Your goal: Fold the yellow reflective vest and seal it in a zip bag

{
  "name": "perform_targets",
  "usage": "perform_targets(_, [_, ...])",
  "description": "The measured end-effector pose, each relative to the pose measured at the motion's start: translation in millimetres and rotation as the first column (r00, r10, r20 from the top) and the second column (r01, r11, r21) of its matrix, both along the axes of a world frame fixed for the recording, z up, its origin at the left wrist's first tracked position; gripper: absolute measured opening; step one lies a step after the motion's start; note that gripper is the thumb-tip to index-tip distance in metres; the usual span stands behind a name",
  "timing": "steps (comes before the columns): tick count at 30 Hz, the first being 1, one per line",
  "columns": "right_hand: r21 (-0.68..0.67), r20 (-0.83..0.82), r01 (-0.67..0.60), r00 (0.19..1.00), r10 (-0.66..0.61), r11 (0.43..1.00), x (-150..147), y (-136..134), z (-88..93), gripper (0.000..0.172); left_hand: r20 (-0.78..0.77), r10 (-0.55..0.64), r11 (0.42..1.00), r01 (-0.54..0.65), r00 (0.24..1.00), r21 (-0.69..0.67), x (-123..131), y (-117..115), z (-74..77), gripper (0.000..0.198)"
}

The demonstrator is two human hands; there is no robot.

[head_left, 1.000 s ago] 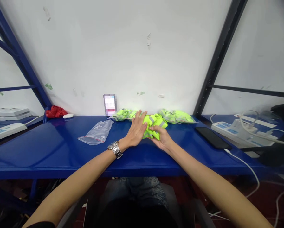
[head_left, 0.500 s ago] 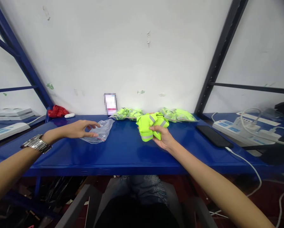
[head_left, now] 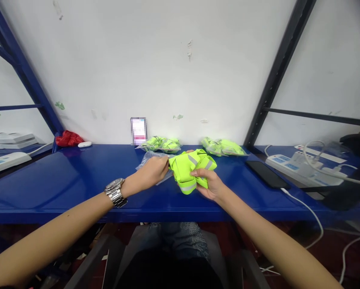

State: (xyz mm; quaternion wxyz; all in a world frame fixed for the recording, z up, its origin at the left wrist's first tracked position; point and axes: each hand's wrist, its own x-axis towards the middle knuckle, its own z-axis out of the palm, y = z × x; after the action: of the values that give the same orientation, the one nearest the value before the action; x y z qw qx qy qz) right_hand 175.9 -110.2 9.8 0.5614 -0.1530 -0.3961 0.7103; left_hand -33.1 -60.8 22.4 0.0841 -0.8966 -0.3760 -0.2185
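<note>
A bundle of neon-yellow fabric with grey reflective strips (head_left: pixel 184 170), folded and crumpled, is held above the table by my right hand (head_left: pixel 208 182); the thumb presses its front and the fingers are behind it. My left hand (head_left: pixel 154 172) is closed at the bundle's left edge, with a clear plastic bag (head_left: pixel 150 157) showing behind and below the fingers. Whether the left fingertips also grip the fabric is hidden. Behind the bundle lie packed yellow pieces in clear bags, one group to the left (head_left: pixel 162 144) and another to the right (head_left: pixel 223 147).
A lit phone (head_left: pixel 138 130) leans on the wall. A black phone (head_left: pixel 267 174) with a white cable lies on the blue table (head_left: pixel 77 184) at right, beside power strips (head_left: pixel 303 168). A red cloth (head_left: pixel 68 138) and a small white case (head_left: pixel 84 144) are at back left.
My left hand has moved right to the yellow bundle, its fingers closing, and the clear bag has shifted right with it. The bundle has come slightly lower in my right hand.
</note>
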Motion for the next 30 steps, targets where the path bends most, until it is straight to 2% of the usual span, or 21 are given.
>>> perform_targets(5, [-0.039, 0.046, 0.046, 0.998, -0.044, 0.998, 5, 5, -5.3, 0.054, 0.212, 0.064, 0.998, -0.060, 0.975, -0.023, 16, -5, 14.0, 0.032])
perform_targets(8, [-0.062, 0.080, 0.017, 0.997, -0.012, 0.998, 3, 6, -10.2, 0.055, 0.259, 0.016, 0.998, 0.001, 0.966, -0.064, 21, -11, 20.8, 0.032])
perform_targets(12, [-0.080, 0.112, 0.006, 0.994, 0.003, 0.997, -3, 7, -11.6, 0.054, 0.258, -0.033, 0.995, 0.055, 0.966, -0.078, 25, -17, 19.5, 0.030])
perform_targets(15, [-0.082, 0.113, 0.069, 0.992, -0.060, 0.994, -2, 12, -9.4, 0.050, 0.293, -0.065, 0.959, 0.141, 0.954, -0.246, 22, -24, 15.7, 0.024])
perform_targets(17, [-0.097, 0.113, 0.100, 0.990, -0.089, 0.990, 1, 16, -8.2, 0.046, 0.250, -0.108, 0.936, 0.182, 0.962, -0.300, 16, -28, 14.9, 0.023])
perform_targets(20, [-0.140, 0.136, 0.095, 0.988, -0.076, 0.986, 6, 20, -7.9, 0.042, 0.048, -0.195, 0.964, 0.200, 0.980, -0.175, 3, -26, 16.6, 0.027])
perform_targets(21, [-0.147, 0.144, 0.079, 0.988, -0.058, 0.986, 7, 20, -7.9, 0.041, -0.026, -0.216, 0.973, 0.212, 0.976, -0.095, -2, -23, 17.1, 0.035])
perform_targets(23, [-0.139, 0.155, 0.039, 0.988, -0.017, 0.990, 9, 19, -7.0, 0.040, -0.131, -0.234, 0.968, 0.243, 0.963, 0.061, -8, -13, 16.7, 0.067])
perform_targets(25, [-0.114, 0.164, -0.002, 0.986, 0.021, 0.993, 9, 17, -4.6, 0.041, -0.162, -0.245, 0.948, 0.271, 0.956, 0.169, -11, -3, 14.3, 0.094])
perform_targets(27, [-0.102, 0.186, -0.032, 0.981, 0.051, 0.994, 7, 15, -1.4, 0.043, -0.142, -0.265, 0.939, 0.289, 0.954, 0.186, -9, 3, 11.1, 0.106])
perform_targets(30, [-0.105, 0.231, -0.053, 0.970, 0.076, 0.993, 3, 15, 1.0, 0.045, -0.088, -0.254, 0.959, 0.263, 0.963, 0.110, -3, 5, 7.8, 0.109])
